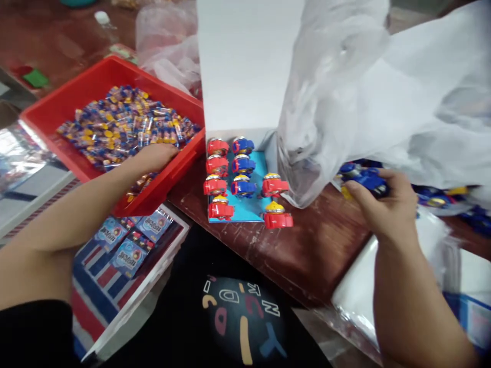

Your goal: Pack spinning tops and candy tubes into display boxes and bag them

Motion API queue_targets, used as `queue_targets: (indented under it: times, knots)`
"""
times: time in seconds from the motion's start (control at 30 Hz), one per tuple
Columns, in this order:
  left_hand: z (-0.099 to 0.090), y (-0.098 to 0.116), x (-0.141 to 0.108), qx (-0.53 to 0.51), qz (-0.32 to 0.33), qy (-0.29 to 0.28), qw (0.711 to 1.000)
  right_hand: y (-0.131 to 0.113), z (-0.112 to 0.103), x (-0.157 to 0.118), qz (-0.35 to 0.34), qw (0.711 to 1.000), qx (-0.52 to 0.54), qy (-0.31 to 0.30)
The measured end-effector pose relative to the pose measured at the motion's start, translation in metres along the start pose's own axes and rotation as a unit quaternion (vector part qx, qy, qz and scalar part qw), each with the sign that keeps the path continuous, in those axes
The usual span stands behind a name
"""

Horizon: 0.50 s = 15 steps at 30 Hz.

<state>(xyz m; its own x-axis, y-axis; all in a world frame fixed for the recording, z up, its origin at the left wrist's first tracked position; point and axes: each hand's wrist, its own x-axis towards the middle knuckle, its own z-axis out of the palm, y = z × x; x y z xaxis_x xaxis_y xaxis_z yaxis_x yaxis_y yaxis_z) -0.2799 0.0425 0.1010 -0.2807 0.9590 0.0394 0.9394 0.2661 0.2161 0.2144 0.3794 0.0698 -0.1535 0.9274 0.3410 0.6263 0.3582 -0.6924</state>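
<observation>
My left hand (155, 157) reaches over the near side of a red plastic bin (186, 159), in among many small clear tubes (115, 125) with yellow and blue parts. Its fingertips are hidden, so I cannot see whether it holds a tube. Out to the right, my right hand (395, 199) grips a blue plastic toy (366, 179) between thumb and fingers. Between the hands stands a display box (245, 66) with its white lid raised. Red toys (217, 166) and blue toys (243, 164) sit in rows on its light-blue base, and two red toys (276, 214) are at its right edge.
Clear plastic bags (330, 92) crowd the box's right side. More blue toys (437, 197) lie beyond my right hand. Below the bin, a carton (153, 286) holds printed packets (128, 255). A bottle (103, 20) stands at the back left of the brown table (307, 250).
</observation>
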Motion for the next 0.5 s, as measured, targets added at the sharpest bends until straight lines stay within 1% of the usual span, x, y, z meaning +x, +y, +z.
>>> queue_targets:
  times: [0.03, 0.07, 0.1, 0.13, 0.17, 0.2, 0.23, 0.27, 0.3, 0.33, 0.4, 0.47, 0.5]
  knots:
    - [-0.011, 0.007, -0.005, -0.013, -0.004, 0.034, 0.999, -0.014, -0.012, -0.012, -0.069, 0.997, 0.028, -0.019]
    - [-0.021, 0.017, -0.012, -0.044, -0.005, 0.069, 0.997, -0.03, -0.024, -0.025, -0.144, 0.987, 0.057, -0.048]
    - [-0.03, 0.031, -0.021, -0.088, -0.002, 0.106, 0.99, -0.047, -0.033, -0.04, -0.217, 0.969, 0.085, -0.087]
    - [-0.036, 0.049, -0.031, -0.156, 0.003, 0.137, 0.978, -0.065, -0.04, -0.055, -0.277, 0.945, 0.111, -0.134]
    - [-0.039, 0.07, -0.041, -0.217, 0.021, 0.145, 0.965, -0.083, -0.043, -0.068, -0.325, 0.918, 0.132, -0.185]
    - [-0.038, 0.094, -0.052, -0.265, 0.046, 0.119, 0.956, -0.1, -0.041, -0.081, -0.365, 0.891, 0.151, -0.227]
    - [-0.035, 0.119, -0.062, -0.311, 0.073, 0.064, 0.945, -0.116, -0.036, -0.091, -0.4, 0.864, 0.16, -0.26]
    - [-0.031, 0.142, -0.07, -0.329, 0.109, 0.017, 0.938, -0.129, -0.029, -0.099, -0.433, 0.841, 0.166, -0.28]
    - [-0.025, 0.163, -0.076, -0.344, 0.136, -0.022, 0.929, -0.139, -0.021, -0.105, -0.461, 0.822, 0.166, -0.289]
    - [-0.02, 0.179, -0.08, -0.35, 0.157, -0.044, 0.923, -0.145, -0.012, -0.11, -0.486, 0.808, 0.161, -0.291]
    - [-0.013, 0.198, -0.082, -0.347, 0.173, -0.052, 0.92, -0.151, 0.0, -0.116, -0.518, 0.793, 0.149, -0.285]
    - [-0.009, 0.205, -0.081, -0.341, 0.169, -0.052, 0.923, -0.15, 0.003, -0.121, -0.522, 0.794, 0.136, -0.282]
    - [-0.008, 0.206, -0.081, -0.331, 0.169, -0.046, 0.927, -0.15, 0.001, -0.124, -0.51, 0.8, 0.133, -0.286]
